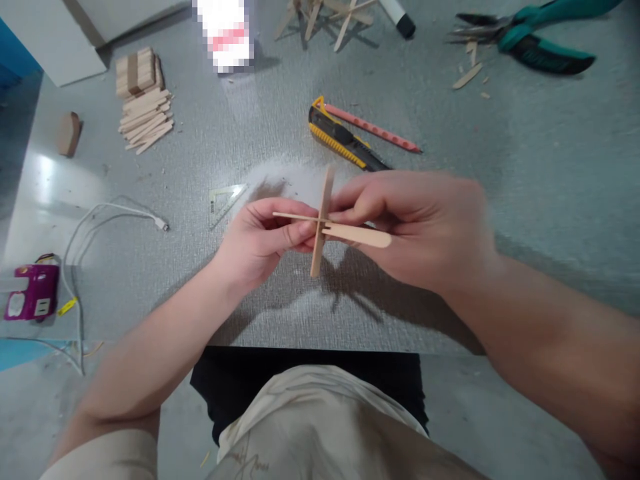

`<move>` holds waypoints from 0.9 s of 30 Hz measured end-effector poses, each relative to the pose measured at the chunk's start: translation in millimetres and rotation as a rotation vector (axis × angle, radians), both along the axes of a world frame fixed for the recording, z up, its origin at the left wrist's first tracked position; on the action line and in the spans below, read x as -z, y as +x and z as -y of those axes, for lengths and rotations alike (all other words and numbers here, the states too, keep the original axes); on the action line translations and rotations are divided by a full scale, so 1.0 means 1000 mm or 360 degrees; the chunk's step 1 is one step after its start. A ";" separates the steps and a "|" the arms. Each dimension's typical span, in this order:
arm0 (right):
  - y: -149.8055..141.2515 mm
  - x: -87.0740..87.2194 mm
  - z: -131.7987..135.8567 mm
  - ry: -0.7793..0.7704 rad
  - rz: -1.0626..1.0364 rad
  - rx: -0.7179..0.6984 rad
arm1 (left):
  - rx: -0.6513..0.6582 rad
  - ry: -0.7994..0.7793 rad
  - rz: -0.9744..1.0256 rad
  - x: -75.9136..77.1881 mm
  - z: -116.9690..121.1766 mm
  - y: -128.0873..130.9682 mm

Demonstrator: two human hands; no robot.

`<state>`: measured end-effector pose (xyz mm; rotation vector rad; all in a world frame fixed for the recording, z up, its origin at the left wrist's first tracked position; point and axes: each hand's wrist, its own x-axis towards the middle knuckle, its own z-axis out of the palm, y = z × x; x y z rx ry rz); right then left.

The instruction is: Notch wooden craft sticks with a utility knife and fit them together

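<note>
Above the table's front part, my left hand (273, 237) and my right hand (410, 227) meet around several crossed popsicle sticks. One upright popsicle stick (316, 257) crosses the others at the middle. A round-ended popsicle stick (363, 235) with a notched inner end points right, in front of my right fingers. A thin stick (295, 216), seen edge-on, reaches left over my left fingers. My left thumb and fingers pinch the crossing from the left. The right fingers close on it from the right, their tips partly hidden.
Beyond my hands lie a utility knife (343, 137) and a red pencil (375, 127). A set square (225, 200) is left of them. Stick piles (147, 120), a cable (115, 205) and a purple device (33, 293) lie left. Pliers (525, 33) and joined sticks (325, 17) are at the back.
</note>
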<state>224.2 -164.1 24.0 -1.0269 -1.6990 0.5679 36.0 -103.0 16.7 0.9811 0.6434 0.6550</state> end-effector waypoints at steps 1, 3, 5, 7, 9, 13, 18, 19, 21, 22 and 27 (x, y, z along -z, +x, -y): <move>0.000 0.000 0.000 -0.0004 0.0004 -0.0006 | 0.0013 0.0000 -0.0007 0.001 0.001 0.000; 0.000 -0.001 0.000 -0.0028 -0.0006 -0.0017 | 0.0040 -0.0033 -0.0020 0.002 0.002 -0.001; 0.000 -0.002 0.000 -0.0057 -0.0045 -0.0066 | 0.0063 -0.0099 -0.0012 0.003 0.003 -0.001; 0.001 -0.002 -0.001 -0.0105 -0.0080 -0.0102 | 0.0064 -0.0149 0.0028 0.003 0.005 0.000; 0.001 0.000 -0.002 -0.0108 -0.0116 -0.0067 | 0.0046 -0.0161 0.0090 0.002 0.005 0.001; 0.002 0.007 -0.004 0.0046 -0.0134 0.0049 | -0.0023 -0.0153 0.0162 0.001 0.004 0.002; 0.002 0.007 -0.004 0.0172 0.0006 0.0080 | -0.0035 -0.0073 0.0108 0.001 0.003 0.000; 0.002 0.007 -0.004 0.0178 0.0020 0.0085 | -0.0040 -0.0018 0.0092 0.002 0.003 -0.001; 0.003 0.007 -0.005 0.0212 0.0054 0.0055 | -0.0045 0.0085 0.0049 0.005 0.002 -0.003; 0.003 0.008 -0.005 0.0230 0.0081 0.0034 | -0.0041 0.0116 0.0033 0.006 0.000 -0.004; 0.005 0.015 -0.012 0.0268 0.0247 -0.0022 | 0.0071 0.0041 -0.0040 0.012 -0.015 -0.013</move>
